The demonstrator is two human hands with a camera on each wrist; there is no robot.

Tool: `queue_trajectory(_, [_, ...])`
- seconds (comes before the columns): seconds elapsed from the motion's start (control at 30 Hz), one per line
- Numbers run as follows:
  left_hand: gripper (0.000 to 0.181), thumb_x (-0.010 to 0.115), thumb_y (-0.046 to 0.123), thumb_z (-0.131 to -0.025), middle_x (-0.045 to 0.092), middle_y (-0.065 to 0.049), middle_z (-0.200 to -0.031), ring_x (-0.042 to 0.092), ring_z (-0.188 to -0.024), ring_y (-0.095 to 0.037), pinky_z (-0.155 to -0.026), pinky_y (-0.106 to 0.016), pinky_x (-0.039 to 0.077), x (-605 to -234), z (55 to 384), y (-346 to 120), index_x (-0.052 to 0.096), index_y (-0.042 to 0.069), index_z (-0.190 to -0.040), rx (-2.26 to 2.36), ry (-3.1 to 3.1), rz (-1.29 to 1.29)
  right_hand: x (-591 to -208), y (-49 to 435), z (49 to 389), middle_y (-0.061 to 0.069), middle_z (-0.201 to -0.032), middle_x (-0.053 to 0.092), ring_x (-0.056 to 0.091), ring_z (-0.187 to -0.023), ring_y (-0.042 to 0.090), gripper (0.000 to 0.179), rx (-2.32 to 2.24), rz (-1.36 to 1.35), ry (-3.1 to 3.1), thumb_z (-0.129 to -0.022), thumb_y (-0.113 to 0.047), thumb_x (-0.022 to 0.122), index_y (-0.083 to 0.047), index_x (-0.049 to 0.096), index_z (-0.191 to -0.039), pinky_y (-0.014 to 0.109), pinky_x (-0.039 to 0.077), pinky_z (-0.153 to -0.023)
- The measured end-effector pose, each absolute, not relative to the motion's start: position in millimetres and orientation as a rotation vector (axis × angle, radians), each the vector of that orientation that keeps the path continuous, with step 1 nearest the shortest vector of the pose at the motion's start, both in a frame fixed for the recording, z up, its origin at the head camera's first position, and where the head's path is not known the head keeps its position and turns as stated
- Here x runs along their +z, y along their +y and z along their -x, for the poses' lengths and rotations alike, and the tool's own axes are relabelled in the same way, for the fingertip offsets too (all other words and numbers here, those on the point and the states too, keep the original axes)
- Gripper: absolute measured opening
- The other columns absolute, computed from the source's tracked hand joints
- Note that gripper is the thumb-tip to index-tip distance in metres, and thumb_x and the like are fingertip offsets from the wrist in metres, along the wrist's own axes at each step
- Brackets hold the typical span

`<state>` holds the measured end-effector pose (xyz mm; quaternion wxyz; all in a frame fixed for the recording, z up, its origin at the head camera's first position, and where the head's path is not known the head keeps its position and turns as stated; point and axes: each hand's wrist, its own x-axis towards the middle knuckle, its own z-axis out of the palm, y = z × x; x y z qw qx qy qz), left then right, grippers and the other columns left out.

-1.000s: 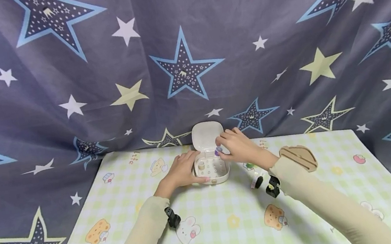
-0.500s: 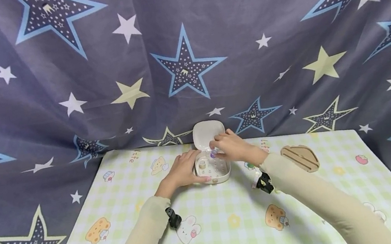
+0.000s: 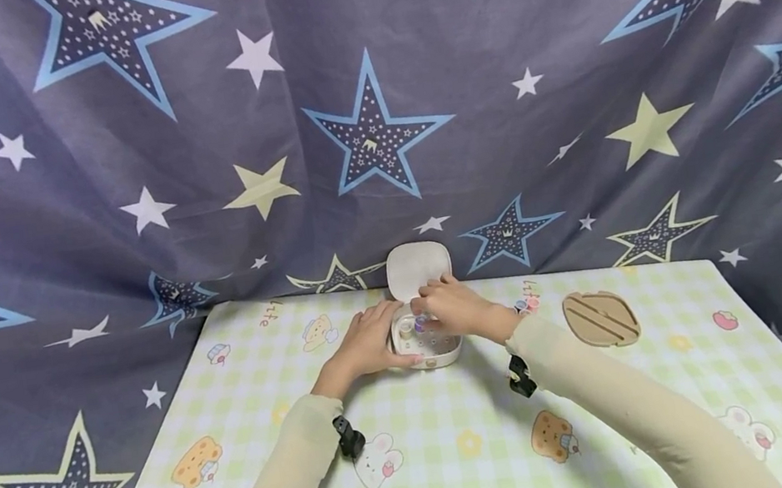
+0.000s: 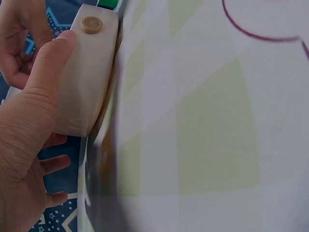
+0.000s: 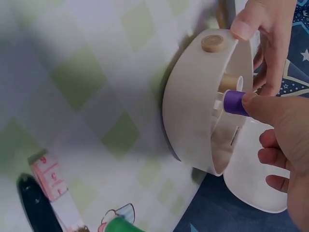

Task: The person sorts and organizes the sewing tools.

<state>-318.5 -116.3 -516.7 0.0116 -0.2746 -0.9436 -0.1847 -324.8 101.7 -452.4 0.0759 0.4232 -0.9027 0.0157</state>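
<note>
A white sewing box (image 3: 441, 360) with a tan button on its front stands on the table with its lid (image 3: 418, 268) raised. My left hand (image 3: 366, 340) holds the box's left side, thumb on the front rim. Inside, a beige thread spool (image 5: 230, 82) sits among small pegs. Between thumb and fingers, my right hand (image 3: 455, 307) pinches a purple thread spool (image 5: 234, 102) within the box, right beside the beige one. Whether the purple spool touches a peg cannot be made out.
A tan divided tray (image 3: 602, 319) lies to the right on the checked tablecloth. In the right wrist view, a pink-and-white tape measure (image 5: 49, 176), a black-handled object (image 5: 36, 205) and a green item (image 5: 121, 225) lie near the box. A star-patterned curtain (image 3: 377, 153) hangs behind.
My right hand has moved left and lower with the purple spool, from above the box's right back to beside the beige spool. The left hand has stayed on the box.
</note>
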Motion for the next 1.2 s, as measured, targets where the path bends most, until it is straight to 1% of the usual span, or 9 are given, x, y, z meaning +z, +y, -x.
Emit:
queue_trajectory(0.27, [0.109,0.08,0.068,-0.074,0.045,-0.006,-0.155,0.045,-0.141,-0.032,-0.116,-0.059,0.033,-517.6,318.6,-115.3,0.035,0.014,-0.157,-0.582,-2.961,0.85,-460.5,97.6,327.8,0.003,-0.098,0.069,0.062,-0.091,0.024,0.019,-0.011,-1.237,-2.76,-0.088,-0.026,0.079,-0.015,0.072,-0.103,0.042,0.042,-0.083])
queue_trajectory(0.43, [0.109,0.08,0.068,-0.074,0.046,-0.006,-0.154,0.046,-0.14,-0.032,-0.116,-0.058,0.034,-518.8,318.4,-115.0,0.035,0.014,-0.156,-0.584,-2.953,0.859,-465.5,97.7,329.2,0.003,-0.095,0.069,0.061,-0.089,0.024,0.019,0.006,-1.226,-2.761,-0.088,-0.026,0.08,-0.014,0.072,-0.101,0.041,0.041,-0.081])
queue_trajectory(0.63, [0.109,0.08,0.07,-0.073,0.045,-0.006,-0.154,0.046,-0.14,-0.031,-0.116,-0.057,0.034,-519.9,319.2,-115.2,0.035,0.015,-0.156,-0.543,-2.951,0.853,-468.8,97.8,330.0,0.002,-0.094,0.065,0.06,-0.087,0.023,0.02,-0.035,-1.229,-2.714,-0.09,-0.03,0.078,-0.015,0.071,-0.1,0.04,0.04,-0.08])
queue_trajectory(0.83, [0.11,0.08,0.07,-0.073,0.045,-0.006,-0.154,0.047,-0.139,-0.032,-0.115,-0.058,0.034,-521.0,319.7,-114.5,0.035,0.014,-0.156,-0.542,-2.947,0.853,-471.7,97.2,331.1,0.003,-0.094,0.063,0.058,-0.088,0.024,0.021,-0.097,-1.213,-2.68,-0.091,-0.034,0.076,-0.015,0.07,-0.1,0.041,0.039,-0.081])
queue_trajectory(1.2, [0.108,0.08,0.069,-0.074,0.045,-0.007,-0.154,0.048,-0.138,-0.034,-0.113,-0.06,0.036,-521.9,318.7,-115.1,0.035,0.014,-0.156,-0.548,-2.939,0.852,-479.7,96.0,332.0,0.002,-0.093,0.064,0.058,-0.087,0.023,0.022,-0.148,-1.209,-2.623,-0.092,-0.037,0.074,-0.016,0.068,-0.096,0.041,0.04,-0.081])
